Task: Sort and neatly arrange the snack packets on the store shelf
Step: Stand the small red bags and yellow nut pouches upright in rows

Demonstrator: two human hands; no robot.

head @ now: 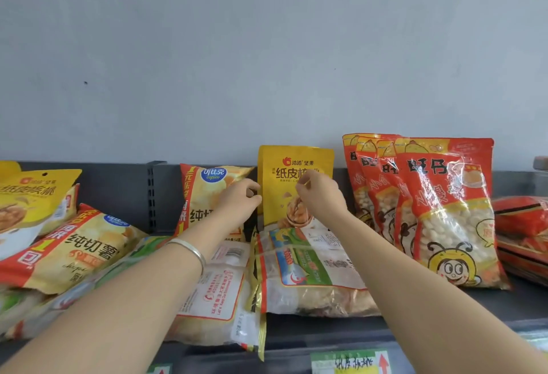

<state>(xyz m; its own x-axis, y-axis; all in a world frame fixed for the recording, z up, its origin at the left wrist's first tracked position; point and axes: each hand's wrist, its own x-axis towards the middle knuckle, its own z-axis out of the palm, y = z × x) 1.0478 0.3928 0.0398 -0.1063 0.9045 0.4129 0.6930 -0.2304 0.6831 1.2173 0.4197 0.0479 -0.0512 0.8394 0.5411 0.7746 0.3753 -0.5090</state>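
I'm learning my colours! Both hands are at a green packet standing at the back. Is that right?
Not quite: in the head view the standing packet is yellow, not green. The left hand and right hand are both at it, at the back.

1. Walnut pouch upright at the shelf back, centre.
2. Chip bag just left of it; ball-snack bags in a row to its right.
3. Flat packets lie in front.
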